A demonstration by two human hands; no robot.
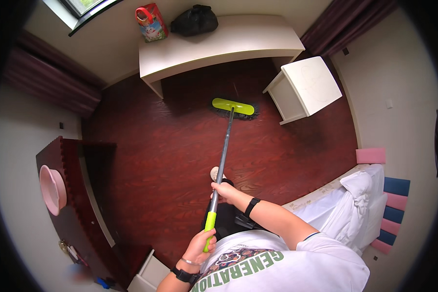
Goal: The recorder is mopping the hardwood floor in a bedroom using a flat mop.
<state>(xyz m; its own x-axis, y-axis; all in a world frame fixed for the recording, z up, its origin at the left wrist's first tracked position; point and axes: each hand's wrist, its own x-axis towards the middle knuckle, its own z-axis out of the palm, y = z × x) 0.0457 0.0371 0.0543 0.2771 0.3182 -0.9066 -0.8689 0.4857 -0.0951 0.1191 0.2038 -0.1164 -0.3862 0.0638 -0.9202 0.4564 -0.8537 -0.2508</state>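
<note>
A flat mop (pixel 224 141) with a grey metal pole stretches out in front of me. Its lime-green head plate and dark fringed pad rest on the reddish-brown wooden floor, between the desk and the white stool-like cabinet. My left hand (pixel 198 246) wraps round the green grip at the pole's near end. Farther up, my right hand (pixel 222 192) is closed round the metal part of the pole. Each wrist carries a black band, and a bracelet circles the left one.
A white desk (pixel 224 46) at the far wall bears a red gift bag (pixel 152 23) and a black bag (pixel 195 21). A white cabinet (pixel 311 85) stands right of the mop head. A bed (pixel 345 204) lines the right; a pink basin (pixel 52 190) sits on dark furniture at left.
</note>
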